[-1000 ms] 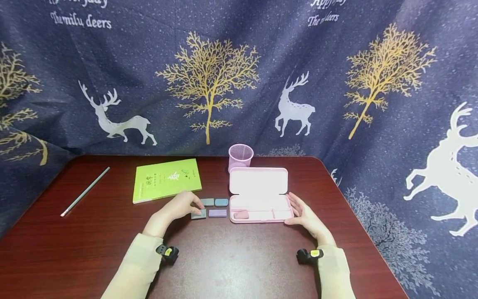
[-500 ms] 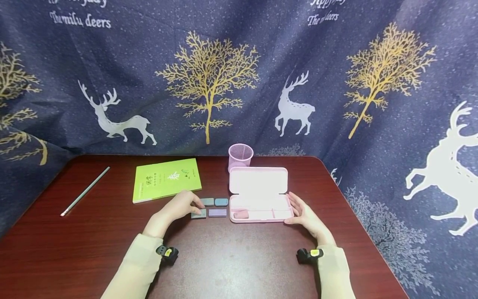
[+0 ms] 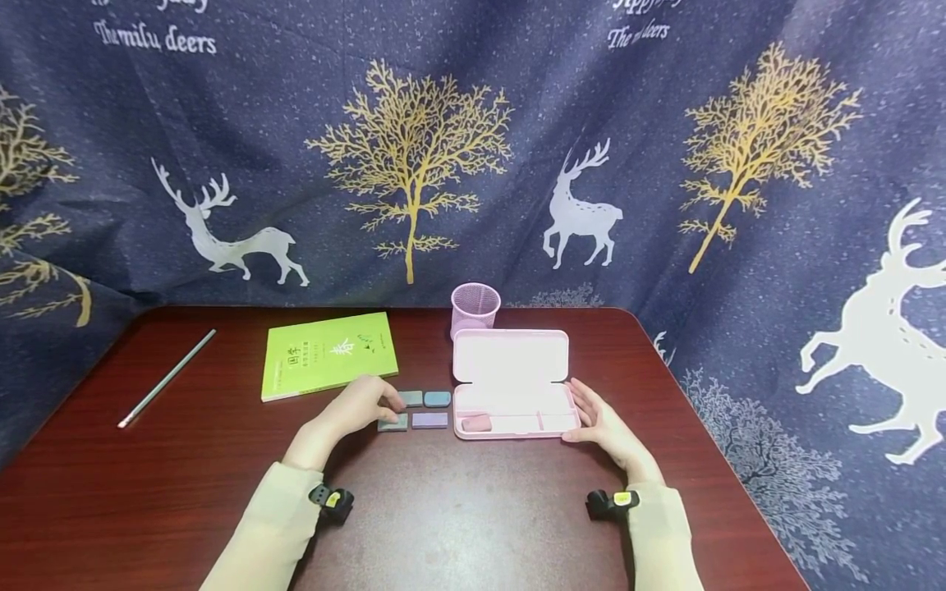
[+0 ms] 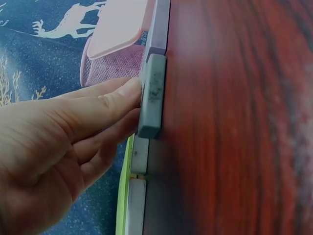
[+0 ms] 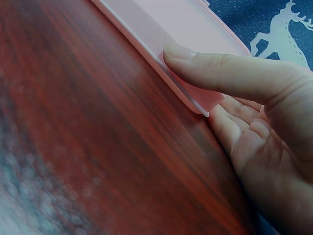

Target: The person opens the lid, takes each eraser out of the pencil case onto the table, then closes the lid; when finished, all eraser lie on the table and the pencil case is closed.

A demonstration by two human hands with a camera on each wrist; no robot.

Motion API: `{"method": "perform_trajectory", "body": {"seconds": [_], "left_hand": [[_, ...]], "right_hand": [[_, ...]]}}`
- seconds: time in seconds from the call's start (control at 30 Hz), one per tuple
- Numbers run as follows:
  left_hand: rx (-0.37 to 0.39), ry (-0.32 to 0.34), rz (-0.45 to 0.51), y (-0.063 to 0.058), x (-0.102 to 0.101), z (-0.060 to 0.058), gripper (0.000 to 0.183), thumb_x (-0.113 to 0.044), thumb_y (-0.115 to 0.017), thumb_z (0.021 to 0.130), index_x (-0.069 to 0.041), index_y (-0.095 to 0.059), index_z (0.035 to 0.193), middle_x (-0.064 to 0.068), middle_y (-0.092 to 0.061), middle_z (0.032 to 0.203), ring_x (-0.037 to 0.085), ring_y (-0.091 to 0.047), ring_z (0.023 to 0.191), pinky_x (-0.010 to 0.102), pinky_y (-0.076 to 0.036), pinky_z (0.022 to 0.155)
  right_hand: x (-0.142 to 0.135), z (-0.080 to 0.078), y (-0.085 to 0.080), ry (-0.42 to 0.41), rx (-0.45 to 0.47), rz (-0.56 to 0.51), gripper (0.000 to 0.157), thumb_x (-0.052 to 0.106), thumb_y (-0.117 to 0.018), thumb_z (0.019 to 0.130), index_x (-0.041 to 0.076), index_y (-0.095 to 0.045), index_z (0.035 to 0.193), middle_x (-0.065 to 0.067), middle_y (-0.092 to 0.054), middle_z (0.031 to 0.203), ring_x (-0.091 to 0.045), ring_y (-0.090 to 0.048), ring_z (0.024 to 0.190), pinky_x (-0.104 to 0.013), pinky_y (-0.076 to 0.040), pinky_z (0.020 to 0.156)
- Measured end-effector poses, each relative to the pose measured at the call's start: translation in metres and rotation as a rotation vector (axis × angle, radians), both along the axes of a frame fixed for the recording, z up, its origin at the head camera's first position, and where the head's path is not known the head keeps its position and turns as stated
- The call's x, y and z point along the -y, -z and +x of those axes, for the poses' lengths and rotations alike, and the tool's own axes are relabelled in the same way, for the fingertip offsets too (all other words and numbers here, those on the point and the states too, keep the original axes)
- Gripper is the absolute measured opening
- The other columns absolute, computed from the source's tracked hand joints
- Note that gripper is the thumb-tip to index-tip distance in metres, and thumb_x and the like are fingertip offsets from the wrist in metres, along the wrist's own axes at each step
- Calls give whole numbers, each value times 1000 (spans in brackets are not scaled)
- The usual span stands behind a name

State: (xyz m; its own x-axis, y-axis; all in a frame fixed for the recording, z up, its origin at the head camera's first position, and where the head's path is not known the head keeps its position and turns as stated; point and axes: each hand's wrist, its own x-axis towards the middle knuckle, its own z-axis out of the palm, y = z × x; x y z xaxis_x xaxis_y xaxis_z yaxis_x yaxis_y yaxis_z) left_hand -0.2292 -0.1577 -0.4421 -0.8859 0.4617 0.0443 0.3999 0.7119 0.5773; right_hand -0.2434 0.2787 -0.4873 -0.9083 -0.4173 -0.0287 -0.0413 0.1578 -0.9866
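Observation:
My left hand (image 3: 358,406) has thumb and fingers curled at a grey-green eraser (image 4: 154,95), pinching it at the table surface; the fingers' far contact is hidden. A lilac eraser (image 3: 430,421) lies just right of it. Behind them, another grey-green eraser (image 3: 411,399) and a blue eraser (image 3: 438,399) lie side by side. My right hand (image 3: 602,423) holds the front right corner of the pink pencil case (image 5: 146,46), thumb over the front rim and fingers at the right side. The case's lid is up, and a pink eraser (image 3: 476,423) lies in its front left compartment.
A green book (image 3: 328,357) lies at the back left. Farther left is a pencil (image 3: 168,377) set diagonally. A pink mesh pen holder (image 3: 475,308) stands behind the case lid, near the table's back edge. Patterned cloth (image 3: 473,164) hangs behind the table.

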Motion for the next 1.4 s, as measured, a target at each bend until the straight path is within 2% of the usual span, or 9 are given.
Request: {"method": "perform_trajectory", "body": {"seconds": [0.23,0.33,0.53,0.7,0.87,1.17,1.4], "left_hand": [[-45,-25,78,-1,-11,1,18,-9,-77,81,-1,-75,98,7,-75,91,23,-71,88,37,-58,80],[-42,-50,116,-3,-18,2,19,-8,-76,82,-1,-75,100,8,-75,94,22,-70,88,37,-58,80],[-84,-66,116,-5,-32,4,21,-10,-76,83,-3,-75,103,7,-75,97,21,-69,90,36,-57,81],[-118,-34,127,-4,-44,4,22,-11,-75,84,-2,-74,104,7,-75,98,21,-70,90,36,-57,81],[-108,20,159,-3,-57,6,23,-10,-74,84,-1,-74,105,8,-75,98,22,-70,92,37,-56,84],[-109,53,108,-4,-82,10,22,-11,-73,86,-4,-74,106,6,-75,99,21,-70,97,38,-55,88],[-117,119,110,-3,-97,12,19,-12,-73,86,-5,-75,104,6,-76,99,20,-71,96,35,-56,86]], "right_hand": [[0,0,0,-3,-5,0,104,-6,-76,75,-2,-9,155,-26,-12,161,-39,-7,149,-5,-31,103],[0,-1,0,0,0,-1,104,-6,-76,75,-2,-10,155,-26,-13,161,-39,-8,149,-5,-32,103],[-1,0,0,3,7,7,104,-7,-76,75,-2,-9,155,-26,-12,161,-38,-7,149,-5,-32,102],[-1,0,0,4,5,15,103,-7,-76,76,-2,-10,155,-26,-12,161,-39,-8,149,-6,-33,103],[0,1,-1,4,14,7,103,-7,-75,76,-2,-9,155,-26,-11,161,-39,-8,149,-7,-33,102],[0,1,1,1,17,5,103,-8,-75,76,-2,-9,155,-26,-11,161,-39,-8,149,-6,-34,102],[0,0,1,-1,5,2,103,-8,-75,75,-3,-9,154,-27,-12,161,-40,-7,149,-6,-33,102]]}}
